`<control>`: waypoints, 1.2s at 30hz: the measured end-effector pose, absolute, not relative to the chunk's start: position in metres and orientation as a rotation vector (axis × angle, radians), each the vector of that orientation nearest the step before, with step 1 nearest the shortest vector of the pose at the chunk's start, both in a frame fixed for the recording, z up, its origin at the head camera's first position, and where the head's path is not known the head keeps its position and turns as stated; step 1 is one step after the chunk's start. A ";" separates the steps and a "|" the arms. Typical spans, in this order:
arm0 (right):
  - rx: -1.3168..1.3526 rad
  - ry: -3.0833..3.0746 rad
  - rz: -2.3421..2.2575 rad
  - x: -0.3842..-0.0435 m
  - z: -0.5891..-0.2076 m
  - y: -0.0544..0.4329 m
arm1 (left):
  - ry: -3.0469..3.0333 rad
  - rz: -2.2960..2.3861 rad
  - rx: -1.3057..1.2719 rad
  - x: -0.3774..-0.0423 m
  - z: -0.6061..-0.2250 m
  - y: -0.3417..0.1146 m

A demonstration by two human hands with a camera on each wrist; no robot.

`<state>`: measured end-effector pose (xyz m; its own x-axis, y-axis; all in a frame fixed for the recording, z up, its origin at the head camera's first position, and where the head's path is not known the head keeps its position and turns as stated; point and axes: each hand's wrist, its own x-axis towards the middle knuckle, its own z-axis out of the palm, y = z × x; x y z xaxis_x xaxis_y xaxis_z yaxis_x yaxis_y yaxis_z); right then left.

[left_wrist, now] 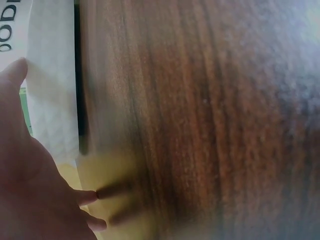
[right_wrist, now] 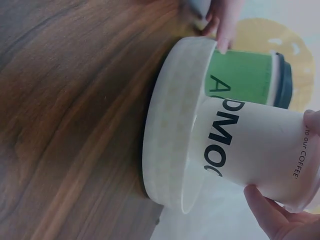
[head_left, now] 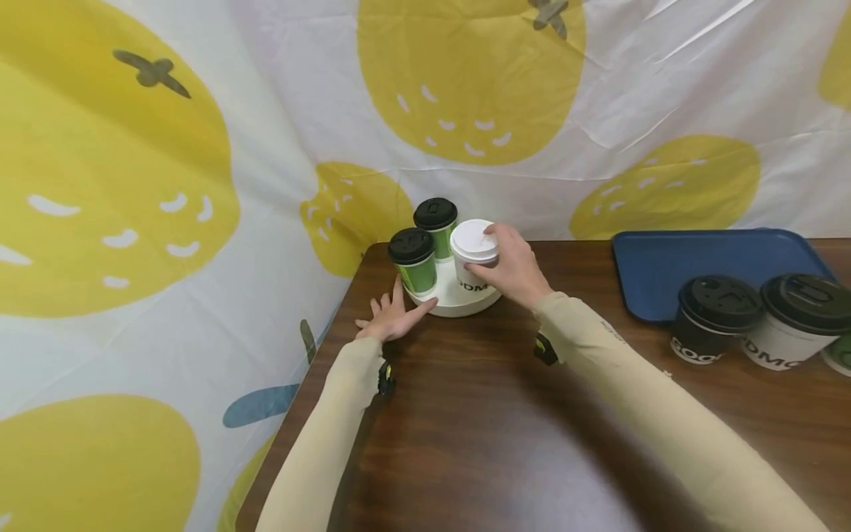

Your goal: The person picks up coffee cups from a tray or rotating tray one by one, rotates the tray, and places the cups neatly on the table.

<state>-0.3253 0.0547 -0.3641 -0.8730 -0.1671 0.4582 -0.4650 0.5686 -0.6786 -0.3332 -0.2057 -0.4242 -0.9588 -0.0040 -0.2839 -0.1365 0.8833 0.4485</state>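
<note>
The right hand (head_left: 515,267) grips a white-lidded white paper cup (head_left: 469,270) at three o'clock on a round white stand (head_left: 459,307); the left hand (head_left: 391,322), fingers spread wide, touches the stand's seven o'clock rim. Black-lidded green paper cups (head_left: 419,276) stand at nine and eleven.

Fruit-patterned cloth (head_left: 665,89) behind brown table (head_left: 465,421)

"DMO" and, smaller, "to our COFFEE" can be read on the white-lidded cup (right_wrist: 255,142); a large "A" is shown on a green cup (right_wrist: 240,75), "GOO" on a black cup (head_left: 696,338), "DMO" on a black-lidded white cup (head_left: 783,341)
</note>
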 end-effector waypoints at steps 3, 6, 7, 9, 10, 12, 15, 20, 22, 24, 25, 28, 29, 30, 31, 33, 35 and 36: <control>0.510 -2.447 1.196 -0.322 -0.361 0.061 | 2.777 0.692 -0.113 -0.335 -0.425 -0.205; 0.508 -2.451 1.184 -0.317 -0.356 0.065 | 2.770 0.689 -0.110 -0.338 -0.427 -0.205; 0.512 -2.454 1.182 -0.315 -0.354 0.066 | 2.765 0.689 -0.107 -0.337 -0.425 -0.204; 0.519 -2.464 1.186 -0.312 -0.352 0.068 | 2.763 0.678 -0.099 -0.338 -0.425 -0.203; 0.522 -2.468 1.184 -0.311 -0.352 0.069 | 2.764 0.679 -0.092 -0.338 -0.424 -0.203; 0.525 -2.481 1.182 -0.309 -0.352 0.071 | 2.770 0.687 -0.080 -0.337 -0.422 -0.202; 0.510 -2.504 1.181 -0.307 -0.356 0.074 | 2.782 0.698 -0.065 -0.335 -0.418 -0.201; 0.494 -2.518 1.171 -0.303 -0.361 0.078 | 2.773 0.702 -0.066 -0.337 -0.422 -0.203; 0.490 -2.510 1.165 -0.303 -0.363 0.080 | 2.769 0.700 -0.073 -0.341 -0.426 -0.204; 0.482 -2.500 1.164 -0.301 -0.364 0.082 | 2.768 0.712 -0.080 -0.344 -0.429 -0.205; 0.475 -2.495 1.168 -0.300 -0.365 0.084 | 2.768 0.713 -0.081 -0.345 -0.430 -0.206; 0.456 -2.482 1.180 -0.295 -0.367 0.091 | 2.765 0.723 -0.078 -0.343 -0.427 -0.206; 0.449 -2.480 1.180 -0.294 -0.368 0.094 | 2.762 0.724 -0.075 -0.344 -0.427 -0.206; 0.440 -2.477 1.180 -0.292 -0.369 0.097 | 2.761 0.716 -0.071 -0.343 -0.426 -0.205; 0.434 -2.475 1.180 -0.289 -0.370 0.100 | 2.760 0.710 -0.067 -0.344 -0.427 -0.206; 0.420 -2.475 1.176 -0.285 -0.372 0.107 | 2.758 0.688 -0.067 -0.345 -0.426 -0.206; 0.406 -2.483 1.168 -0.280 -0.375 0.113 | 2.754 0.663 -0.067 -0.346 -0.425 -0.207; 0.400 -2.484 1.162 -0.278 -0.376 0.116 | 2.757 0.657 -0.065 -0.346 -0.424 -0.208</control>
<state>-0.2776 0.1161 -0.3758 -0.8920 -0.0979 0.4412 -0.4014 0.6202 -0.6740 -0.3460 -0.2077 -0.4245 -0.9522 0.0268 -0.3043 -0.1133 0.8941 0.4333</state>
